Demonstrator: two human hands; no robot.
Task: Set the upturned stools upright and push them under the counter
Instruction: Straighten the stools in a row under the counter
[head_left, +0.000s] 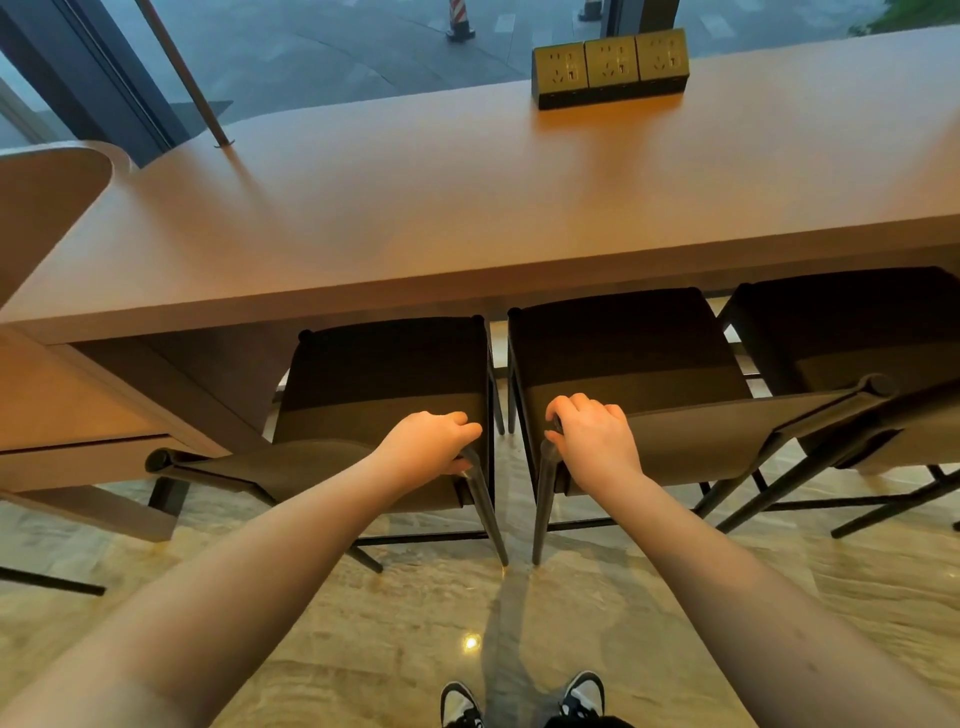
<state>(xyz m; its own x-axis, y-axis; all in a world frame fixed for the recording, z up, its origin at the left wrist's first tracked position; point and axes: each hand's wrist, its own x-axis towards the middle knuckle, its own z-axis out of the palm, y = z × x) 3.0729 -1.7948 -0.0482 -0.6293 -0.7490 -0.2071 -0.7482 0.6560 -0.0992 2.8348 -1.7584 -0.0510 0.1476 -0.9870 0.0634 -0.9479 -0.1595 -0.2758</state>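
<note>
- Under the long tan wooden counter (467, 208), three dark brown stools with black metal legs stood upright, seats partly tucked beneath its edge.
- The left hand (431, 441) curled its fingers round the near right corner of the left stool (384, 374).
- The right hand (592, 436) gripped the near left corner of the middle stool (623, 353).
- The third stool (841, 322) stood just beside, untouched.
- A gold three-socket power block (610, 67) sat on the counter by the window.

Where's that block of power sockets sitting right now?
In the head view, the socket block stands on the counter, at its far edge by the window, right of centre, beyond the right hand.
</note>
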